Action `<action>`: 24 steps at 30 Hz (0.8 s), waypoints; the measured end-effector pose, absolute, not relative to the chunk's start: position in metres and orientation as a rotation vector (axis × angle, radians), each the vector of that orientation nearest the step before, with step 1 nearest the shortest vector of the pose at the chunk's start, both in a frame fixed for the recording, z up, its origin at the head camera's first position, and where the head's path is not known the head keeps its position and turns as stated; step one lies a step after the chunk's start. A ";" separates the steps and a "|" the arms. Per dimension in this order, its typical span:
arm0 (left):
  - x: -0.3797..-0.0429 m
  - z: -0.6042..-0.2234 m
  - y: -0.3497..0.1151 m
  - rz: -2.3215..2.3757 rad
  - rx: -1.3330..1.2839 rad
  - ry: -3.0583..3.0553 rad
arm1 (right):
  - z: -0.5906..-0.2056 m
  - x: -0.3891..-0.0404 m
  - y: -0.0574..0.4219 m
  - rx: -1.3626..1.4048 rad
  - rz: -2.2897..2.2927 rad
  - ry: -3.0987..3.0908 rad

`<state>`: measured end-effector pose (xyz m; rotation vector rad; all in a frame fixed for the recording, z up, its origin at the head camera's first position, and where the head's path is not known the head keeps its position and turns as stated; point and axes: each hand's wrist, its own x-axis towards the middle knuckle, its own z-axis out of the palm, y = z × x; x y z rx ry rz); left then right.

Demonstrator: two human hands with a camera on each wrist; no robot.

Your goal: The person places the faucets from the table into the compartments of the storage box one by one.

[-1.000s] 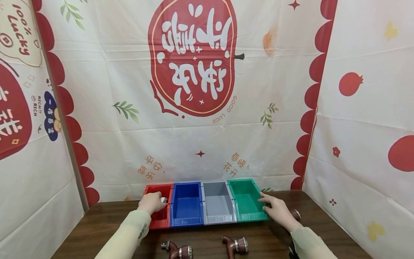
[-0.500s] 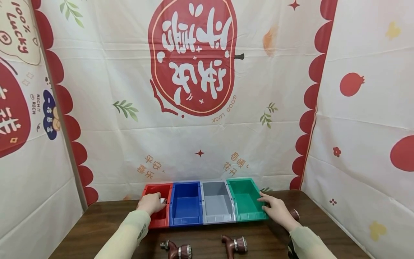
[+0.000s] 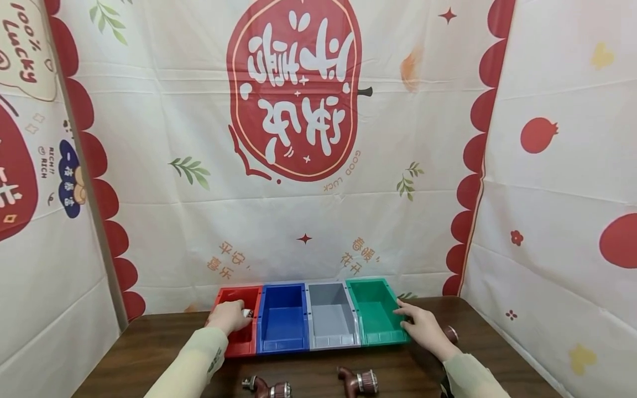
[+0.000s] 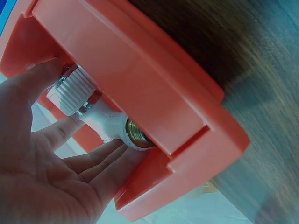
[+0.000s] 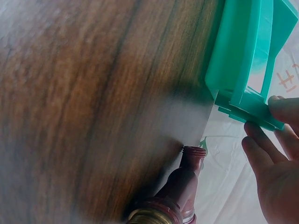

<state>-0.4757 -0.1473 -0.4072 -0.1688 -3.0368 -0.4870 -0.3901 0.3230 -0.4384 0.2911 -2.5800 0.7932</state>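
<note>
Left grip (image 3: pixel 226 318) held white tap (image 4: pixel 105 122) in leftmost red bin (image 3: pixel 244 347); right grip (image 3: pixel 425 330) pinched rightmost green bin (image 3: pixel 376 318), probably for steadiness.

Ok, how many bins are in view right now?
4, in one row on the table: red bin leftmost, left hand inside; then blue bin, grey bin and green bin, right hand at its outer edge. None looks hidden.

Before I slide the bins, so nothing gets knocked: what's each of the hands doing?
Left hand: closed, holding the white faucet in the red bin.
Right hand: gripping the edge of the green bin.
</note>
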 end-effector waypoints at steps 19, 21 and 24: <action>-0.481 -0.404 -0.142 -0.504 -0.113 -3.054 | -0.438 -0.407 0.330 0.341 0.788 -2.568; -0.480 -0.405 -0.142 -0.509 -0.112 -3.053 | -0.438 -0.408 0.329 0.345 0.793 -2.570; -0.480 -0.405 -0.144 -0.510 -0.113 -3.053 | -0.437 -0.410 0.329 0.354 0.789 -2.567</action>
